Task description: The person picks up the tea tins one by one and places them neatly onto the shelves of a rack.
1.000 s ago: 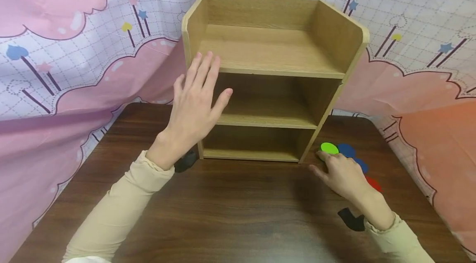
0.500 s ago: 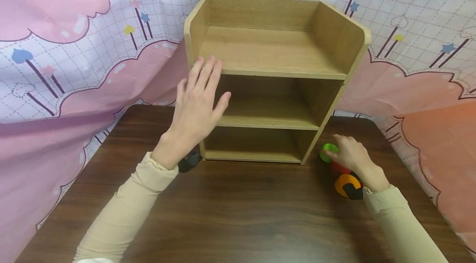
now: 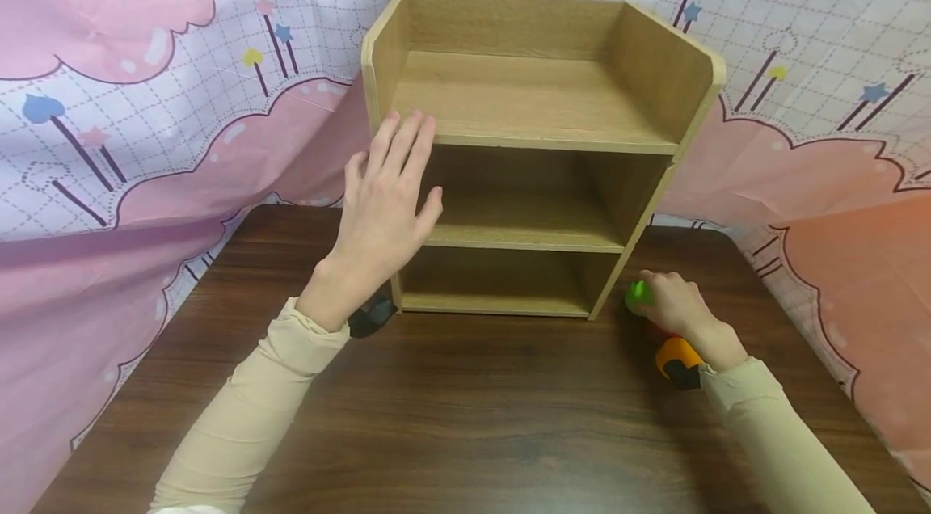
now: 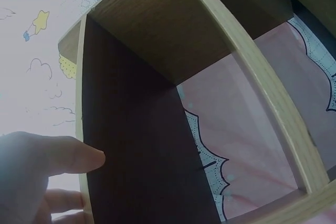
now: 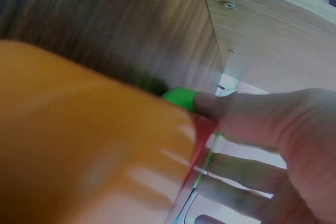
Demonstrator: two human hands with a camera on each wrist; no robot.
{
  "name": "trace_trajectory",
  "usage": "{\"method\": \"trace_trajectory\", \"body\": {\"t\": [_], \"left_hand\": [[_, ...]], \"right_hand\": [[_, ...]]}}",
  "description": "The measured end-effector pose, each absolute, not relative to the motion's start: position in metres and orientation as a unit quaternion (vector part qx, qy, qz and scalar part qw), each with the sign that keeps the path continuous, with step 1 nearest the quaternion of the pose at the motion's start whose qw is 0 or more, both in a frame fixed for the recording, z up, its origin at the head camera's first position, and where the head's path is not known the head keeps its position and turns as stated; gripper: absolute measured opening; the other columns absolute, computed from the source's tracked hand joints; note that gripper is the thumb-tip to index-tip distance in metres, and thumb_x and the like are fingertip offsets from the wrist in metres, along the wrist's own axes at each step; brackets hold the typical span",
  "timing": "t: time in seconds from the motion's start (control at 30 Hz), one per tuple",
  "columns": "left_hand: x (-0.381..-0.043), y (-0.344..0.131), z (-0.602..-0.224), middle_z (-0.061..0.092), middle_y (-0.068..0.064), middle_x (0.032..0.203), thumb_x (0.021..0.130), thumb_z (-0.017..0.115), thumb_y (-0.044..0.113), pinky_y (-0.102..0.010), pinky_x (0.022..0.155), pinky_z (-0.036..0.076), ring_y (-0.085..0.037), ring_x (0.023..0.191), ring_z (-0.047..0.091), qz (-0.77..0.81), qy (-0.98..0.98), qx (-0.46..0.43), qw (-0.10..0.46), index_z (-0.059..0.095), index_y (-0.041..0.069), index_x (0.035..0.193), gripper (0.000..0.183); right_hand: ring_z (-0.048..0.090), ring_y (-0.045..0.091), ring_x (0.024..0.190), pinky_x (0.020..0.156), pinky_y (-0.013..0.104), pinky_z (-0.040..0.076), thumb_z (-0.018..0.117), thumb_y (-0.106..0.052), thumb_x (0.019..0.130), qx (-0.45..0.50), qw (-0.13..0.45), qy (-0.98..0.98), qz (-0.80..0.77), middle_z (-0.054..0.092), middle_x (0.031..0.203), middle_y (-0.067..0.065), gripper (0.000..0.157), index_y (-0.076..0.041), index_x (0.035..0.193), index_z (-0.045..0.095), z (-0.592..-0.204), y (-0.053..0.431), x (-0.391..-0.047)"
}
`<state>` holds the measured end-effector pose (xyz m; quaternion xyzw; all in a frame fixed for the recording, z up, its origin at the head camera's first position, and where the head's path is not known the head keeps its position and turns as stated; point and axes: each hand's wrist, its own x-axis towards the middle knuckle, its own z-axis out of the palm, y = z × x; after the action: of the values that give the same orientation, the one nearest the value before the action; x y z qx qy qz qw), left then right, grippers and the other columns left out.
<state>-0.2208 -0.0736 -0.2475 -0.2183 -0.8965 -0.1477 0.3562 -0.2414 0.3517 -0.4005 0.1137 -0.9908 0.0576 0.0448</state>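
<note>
A wooden shelf unit (image 3: pixel 520 138) with three levels stands on the dark brown table. My left hand (image 3: pixel 381 207) lies at its left front edge, fingers straight. The left wrist view shows that thumb (image 4: pixel 79 156) in front of the side panel. To the right of the shelf, my right hand (image 3: pixel 684 308) pinches a round green piece (image 3: pixel 638 298). In the right wrist view the thumb (image 5: pixel 215 106) touches the green piece. A red piece (image 5: pixel 202 132) is close to these fingers, and an orange piece (image 3: pixel 674 352) lies below the wrist, large and blurred in the wrist view.
The brown tabletop (image 3: pixel 465 409) stretches in front of the shelf. A printed cloth (image 3: pixel 174 37) with pink clouds hangs behind and at both sides. Black wrist cameras are strapped under both wrists, the left one (image 3: pixel 371 316) near the shelf's lower left corner.
My right hand rose from the coloured pieces, then came down to pinch the green one. Blue pieces seen earlier are now out of sight; an orange one shows. My left hand stays nearly still.
</note>
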Motion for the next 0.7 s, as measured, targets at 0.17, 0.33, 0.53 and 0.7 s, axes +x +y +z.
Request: {"method": "trace_trajectory", "body": {"t": [0.17, 0.33, 0.53, 0.7], "left_hand": [[-0.222, -0.073, -0.249, 0.031, -0.004, 0.157, 0.09, 0.06, 0.025, -0.053, 0.102, 0.034, -0.024, 0.148, 0.02, -0.148, -0.894, -0.221, 0.36, 0.028, 0.014, 0.153, 0.071], [-0.223, -0.072, -0.25, 0.03, -0.004, 0.158, 0.09, 0.06, 0.024, -0.052, 0.102, 0.034, -0.023, 0.149, 0.019, -0.145, -0.894, -0.223, 0.361, 0.026, 0.014, 0.153, 0.073], [-0.223, -0.075, -0.25, 0.029, -0.004, 0.158, 0.09, 0.061, 0.023, -0.053, 0.102, 0.034, -0.023, 0.149, 0.018, -0.146, -0.895, -0.222, 0.358, 0.025, 0.015, 0.153, 0.074], [-0.223, -0.075, -0.25, 0.03, -0.004, 0.158, 0.089, 0.061, 0.023, -0.054, 0.101, 0.036, -0.024, 0.149, 0.019, -0.145, -0.893, -0.224, 0.363, 0.026, 0.014, 0.153, 0.074]], "right_hand": [[0.064, 0.041, 0.082, 0.063, 0.054, 0.051, 0.075, -0.013, 0.079, 0.12, 0.045, -0.99, 0.053, 0.066, 0.102, 0.031, 0.055, 0.012, 0.124, 0.054, -0.403, 0.352, -0.242], [0.063, 0.042, 0.081, 0.065, 0.053, 0.053, 0.075, -0.008, 0.077, 0.131, 0.062, -0.987, 0.071, 0.066, 0.101, 0.032, 0.05, 0.013, 0.119, 0.057, -0.403, 0.349, -0.24], [0.063, 0.037, 0.077, 0.066, 0.047, 0.054, 0.075, -0.006, 0.076, 0.156, 0.078, -0.98, 0.099, 0.066, 0.097, 0.031, 0.047, 0.013, 0.116, 0.06, -0.395, 0.344, -0.238], [0.063, 0.036, 0.077, 0.068, 0.048, 0.054, 0.077, -0.006, 0.075, 0.171, 0.099, -0.974, 0.111, 0.067, 0.096, 0.03, 0.044, 0.012, 0.112, 0.062, -0.386, 0.343, -0.234]]}}
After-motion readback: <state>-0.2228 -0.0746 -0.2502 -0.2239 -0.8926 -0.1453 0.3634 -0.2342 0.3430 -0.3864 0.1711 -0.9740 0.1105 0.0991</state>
